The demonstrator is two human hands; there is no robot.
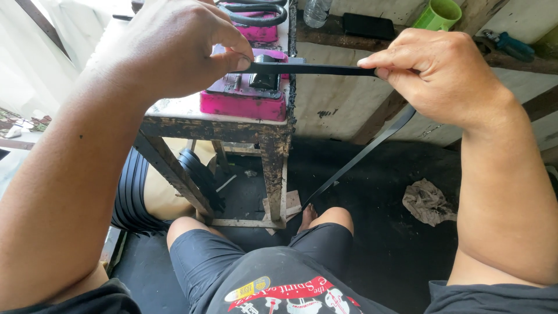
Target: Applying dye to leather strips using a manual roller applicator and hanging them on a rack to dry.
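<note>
While both hands are pulling it taut, the flat black plastic strap [308,69] is running level across the upper centre of the frame, just in front of the pink block-shaped device [244,96]. The left hand [174,49] is pinching one end of the strap between thumb and forefinger, with the remaining fingers curled in. The right hand [442,72] is closing around the strap at the upper right, thumb and forefinger pressing on it; from under this hand the strap is trailing diagonally down toward the floor at lower centre, near the person's bare foot [308,214].

As a judgement, the work is sitting at an early or middle stage: the strap is stretched and lined up beside the device, but it is not possible to tell whether it is already seated in the device's dark central part. The long trailing length suggests much of the strap is not yet handled.

The pink device is resting on a worn wooden stand with a pale top [221,125] at upper centre. Black-handled scissors [256,13] are lying at the top of the frame. Along the top right, a clear plastic bottle [317,11], a green mug [439,14] and a blue-handled tool [511,43] are sitting on a ledge. A crumpled grey rag [429,200] is lying on the dark floor at right, and a stack of black strap coils [131,189] is standing at lower left.
</note>
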